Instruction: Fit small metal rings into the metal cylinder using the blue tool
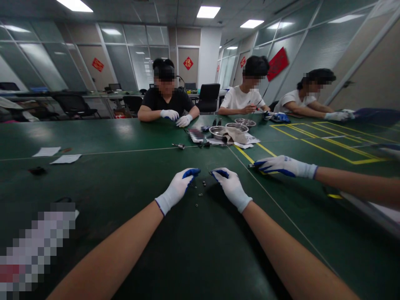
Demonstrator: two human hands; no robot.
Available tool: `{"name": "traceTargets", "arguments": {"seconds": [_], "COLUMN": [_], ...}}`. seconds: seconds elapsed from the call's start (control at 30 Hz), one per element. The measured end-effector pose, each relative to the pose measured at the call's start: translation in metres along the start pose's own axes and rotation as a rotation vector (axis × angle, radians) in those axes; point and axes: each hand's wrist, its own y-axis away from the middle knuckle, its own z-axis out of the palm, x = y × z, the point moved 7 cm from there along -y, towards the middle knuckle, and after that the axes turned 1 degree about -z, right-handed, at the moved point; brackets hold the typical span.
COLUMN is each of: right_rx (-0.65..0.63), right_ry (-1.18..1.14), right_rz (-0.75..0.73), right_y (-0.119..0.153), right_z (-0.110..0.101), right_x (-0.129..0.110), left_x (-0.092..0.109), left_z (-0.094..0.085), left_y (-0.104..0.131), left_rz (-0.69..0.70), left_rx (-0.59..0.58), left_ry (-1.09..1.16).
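Both my hands wear white gloves with blue palms and are raised over the green table (125, 191). My left hand (178, 187) has its fingers pressed together, and whatever they hold is too small to make out. To its right, my right hand (229, 185) is closed in a pinch; a tiny dark bit shows at its fingertips but cannot be named. Between and just below the hands lie several small metal nuts (200, 195), scattered on the tabletop. The two hands do not touch each other.
From the right, another person's gloved hand (283, 166) reaches in, holding a small metal piece (251, 166). Metal bowls (217, 132) with a cloth (235, 135) stand ahead. Papers (66, 158) lie at left. Three people sit across the table; yellow tape (368, 161) marks the right side.
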Motion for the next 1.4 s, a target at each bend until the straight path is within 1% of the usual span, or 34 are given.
{"name": "traceTargets", "arguments": {"seconds": [0.1, 0.17, 0.23, 0.3, 0.37, 0.4, 0.47, 0.53, 0.57, 0.6, 0.63, 0.67, 0.7, 0.73, 0.77, 0.83, 0.87, 0.9, 0.93, 1.0, 1.1, 1.17, 1.27, 1.4], "right_rx": [-0.013, -0.014, -0.032, -0.062, -0.055, -0.027, 0.065, 0.165, 0.217, 0.271, 0.320, 0.346, 0.341, 0.286, 0.158, -0.172, -0.281, -0.350, -0.400, -0.453, -0.523, -0.565, -0.581, -0.558], "right_ry": [0.020, 0.084, 0.231, 0.432, 0.625, 0.706, 0.850, 0.963, 1.013, 1.058, 1.095, 1.122, 1.134, 1.129, 1.102, 1.003, 0.966, 0.939, 0.919, 0.901, 0.896, 0.898, 0.894, 0.885], "right_rz": [0.005, -0.010, -0.085, -0.194, -0.254, -0.248, -0.199, -0.117, -0.063, -0.011, 0.025, 0.029, -0.002, -0.078, -0.186, -0.400, -0.463, -0.496, -0.509, -0.481, -0.426, -0.414, -0.419, -0.426], "right_y": [0.000, 0.002, 0.003, 0.005, 0.004, 0.002, -0.003, -0.008, -0.009, -0.008, -0.005, 0.000, 0.006, 0.013, 0.022, 0.046, 0.059, 0.070, 0.078, 0.085, 0.085, 0.084, 0.084, 0.085], "right_z": [0.002, 0.000, -0.005, -0.017, -0.040, -0.056, -0.093, -0.125, -0.136, -0.144, -0.145, -0.138, -0.125, -0.103, -0.075, -0.013, 0.009, 0.026, 0.037, 0.045, 0.042, 0.039, 0.037, 0.036], "right_x": [-0.002, -0.007, -0.015, -0.020, -0.018, -0.013, -0.003, 0.005, 0.007, 0.006, 0.002, -0.005, -0.013, -0.023, -0.031, -0.044, -0.049, -0.052, -0.053, -0.053, -0.049, -0.047, -0.045, -0.044], "left_x": [-0.003, -0.006, -0.010, -0.013, -0.016, -0.017, -0.019, -0.018, -0.018, -0.017, -0.016, -0.016, -0.015, -0.015, -0.015, -0.014, -0.014, -0.014, -0.014, -0.014, -0.015, -0.015, -0.016, -0.018], "left_z": [-0.002, -0.003, -0.003, -0.004, -0.005, -0.006, -0.005, -0.005, -0.004, -0.003, -0.003, -0.002, -0.002, -0.001, 0.000, 0.000, 0.000, 0.000, 0.000, 0.000, 0.000, 0.001, 0.001, 0.001], "left_y": [-0.001, -0.002, -0.004, -0.005, -0.006, -0.006, -0.006, -0.005, -0.005, -0.005, -0.005, -0.005, -0.005, -0.005, -0.005, -0.005, -0.004, -0.004, -0.003, -0.002, -0.002, -0.002, -0.003, -0.005], "left_rz": [-0.020, -0.026, -0.023, -0.021, -0.028, -0.034, -0.049, -0.060, -0.065, -0.069, -0.073, -0.078, -0.083, -0.087, -0.089, -0.086, -0.083, -0.080, -0.079, -0.082, -0.099, -0.111, -0.123, -0.136], "left_rx": [0.007, 0.010, 0.016, 0.040, 0.057, 0.060, 0.057, 0.060, 0.062, 0.063, 0.066, 0.069, 0.072, 0.073, 0.075, 0.080, 0.085, 0.090, 0.094, 0.097, 0.097, 0.096, 0.089, 0.081], "left_ry": [0.044, 0.060, 0.061, 0.063, 0.094, 0.124, 0.197, 0.260, 0.284, 0.303, 0.320, 0.335, 0.346, 0.354, 0.360, 0.361, 0.356, 0.350, 0.346, 0.349, 0.374, 0.396, 0.427, 0.442]}}
